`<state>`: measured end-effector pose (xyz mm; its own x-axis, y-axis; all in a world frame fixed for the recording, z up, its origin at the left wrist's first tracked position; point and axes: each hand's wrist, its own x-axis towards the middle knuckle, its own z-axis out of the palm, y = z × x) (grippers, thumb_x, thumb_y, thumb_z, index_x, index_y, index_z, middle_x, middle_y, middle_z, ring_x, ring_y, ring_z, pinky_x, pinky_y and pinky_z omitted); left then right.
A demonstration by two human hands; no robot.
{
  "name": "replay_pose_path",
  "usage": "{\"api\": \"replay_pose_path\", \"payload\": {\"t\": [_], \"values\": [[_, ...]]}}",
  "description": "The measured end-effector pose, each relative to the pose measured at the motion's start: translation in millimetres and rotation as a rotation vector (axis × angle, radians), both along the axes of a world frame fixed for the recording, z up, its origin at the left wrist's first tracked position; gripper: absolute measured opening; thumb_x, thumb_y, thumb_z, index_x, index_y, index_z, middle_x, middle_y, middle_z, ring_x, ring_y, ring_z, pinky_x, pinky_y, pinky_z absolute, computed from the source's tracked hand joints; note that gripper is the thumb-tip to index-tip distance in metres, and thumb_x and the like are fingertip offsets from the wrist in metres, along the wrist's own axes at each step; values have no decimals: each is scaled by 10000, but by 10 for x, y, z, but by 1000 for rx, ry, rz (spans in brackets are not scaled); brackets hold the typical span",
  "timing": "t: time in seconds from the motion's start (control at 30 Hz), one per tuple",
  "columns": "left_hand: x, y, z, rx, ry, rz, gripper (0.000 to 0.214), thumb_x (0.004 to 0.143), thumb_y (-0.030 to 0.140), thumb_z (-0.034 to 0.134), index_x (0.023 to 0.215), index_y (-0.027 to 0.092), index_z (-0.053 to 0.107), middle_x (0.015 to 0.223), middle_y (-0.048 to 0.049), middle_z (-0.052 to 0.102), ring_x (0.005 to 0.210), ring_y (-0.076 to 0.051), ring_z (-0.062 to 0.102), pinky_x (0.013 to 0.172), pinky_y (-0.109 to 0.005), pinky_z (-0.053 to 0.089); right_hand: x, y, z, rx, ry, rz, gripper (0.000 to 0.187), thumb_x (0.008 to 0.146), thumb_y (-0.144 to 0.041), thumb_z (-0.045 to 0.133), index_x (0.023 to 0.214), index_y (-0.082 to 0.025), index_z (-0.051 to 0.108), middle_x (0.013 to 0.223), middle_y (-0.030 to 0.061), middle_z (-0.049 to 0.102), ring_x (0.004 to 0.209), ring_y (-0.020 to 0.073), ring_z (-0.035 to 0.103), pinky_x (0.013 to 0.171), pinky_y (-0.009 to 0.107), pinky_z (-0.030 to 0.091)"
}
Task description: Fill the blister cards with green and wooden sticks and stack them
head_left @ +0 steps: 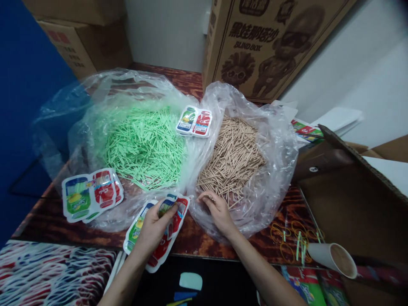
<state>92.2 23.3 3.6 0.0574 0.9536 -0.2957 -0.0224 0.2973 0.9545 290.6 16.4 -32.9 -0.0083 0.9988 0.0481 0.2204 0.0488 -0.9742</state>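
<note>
Head view: left hand [152, 233] clamps a stack of printed packets [136, 231] at the tabletop's [47, 221] near edge; right hand [219, 211] pinches a few tan sticks [234, 157] in the clear bag [276, 140] alongside.

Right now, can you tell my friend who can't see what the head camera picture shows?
The left hand holds a stack of colourful packets while the right hand pinches tan sticks from a clear bag. A second bag beside it holds green sticks.
</note>
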Motion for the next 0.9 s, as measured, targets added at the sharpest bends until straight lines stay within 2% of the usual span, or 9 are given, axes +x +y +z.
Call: {"api": "replay_pose_path", "payload": {"t": [0.17, 0.3, 0.4, 0.47, 0.57, 0.63, 0.7, 0.77, 0.9], "values": [[15, -1, -18, 45, 13, -34, 122, 679, 318, 745, 721, 204, 730, 739, -22, 710, 716, -200, 605, 700, -254, 463, 23, -8, -44, -37, -12, -6, 173, 924, -307, 480, 852, -204, 599, 786, 13, 642, 779, 175, 602, 726, 278, 440], [-16, -23, -62, 13, 22, -48, 145, 712, 344, 721, 696, 201, 701, 657, -1, 674, 609, -169, 570, 623, -245, 454, 178, 113, -12, -54, -108, -29, 149, 942, -288, 423, 910, -209, 545, 716, -10, 579, 618, 147, 549, 611, 263, 423], [-20, -30, -54, -12, 15, -48, 159, 717, 358, 718, 688, 203, 696, 619, 7, 657, 573, -162, 552, 594, -243, 450, 293, 277, 64, 79, -452, -33, 162, 947, -234, 385, 866, -212, 524, 736, 8, 536, 642, 161, 509, 625, 280, 401], [-1, -24, -31, 2, 7, -50, 153, 704, 354, 728, 695, 203, 705, 645, -2, 669, 604, -174, 566, 617, -251, 459, 297, 371, 104, 158, -750, 42, 145, 930, -202, 410, 841, -207, 524, 807, 43, 542, 713, 188, 507, 651, 298, 393], [36, -14, 5, 62, 10, -61, 136, 698, 340, 729, 708, 205, 720, 716, -22, 696, 692, -202, 593, 695, -275, 476, 210, 452, 106, 150, -1118, 183, 85, 891, -154, 473, 871, -192, 546, 904, 90, 560, 748, 210, 507, 658, 318, 386], [45, -16, 20, 88, 11, -65, 126, 707, 335, 719, 712, 208, 723, 725, -26, 701, 710, -210, 598, 719, -288, 479, 163, 476, 82, 121, -1222, 213, 101, 877, -122, 479, 868, -186, 557, 908, 101, 566, 745, 212, 507, 668, 324, 388], [34, -23, 27, 94, 13, -58, 121, 721, 331, 706, 716, 211, 721, 711, -22, 697, 695, -207, 597, 711, -289, 480, 173, 491, 68, 124, -1168, 174, 117, 876, -119, 469, 841, -186, 558, 890, 100, 567, 756, 213, 506, 687, 330, 396], [11, -29, 28, 103, 28, -50, 111, 730, 320, 697, 725, 211, 720, 708, -17, 694, 691, -202, 597, 706, -285, 477, 233, 498, 89, 136, -946, 65, 141, 890, -159, 449, 796, -194, 549, 866, 85, 565, 785, 214, 508, 719, 338, 410], [-5, -33, -4, 129, 64, -55, 92, 742, 297, 685, 748, 214, 724, 734, -8, 698, 704, -191, 600, 700, -266, 467, 319, 464, 259, -25, -137, -127, 180, 904, -317, 469, 784, -205, 543, 809, 48, 604, 805, 204, 565, 783, 369, 460]]}}
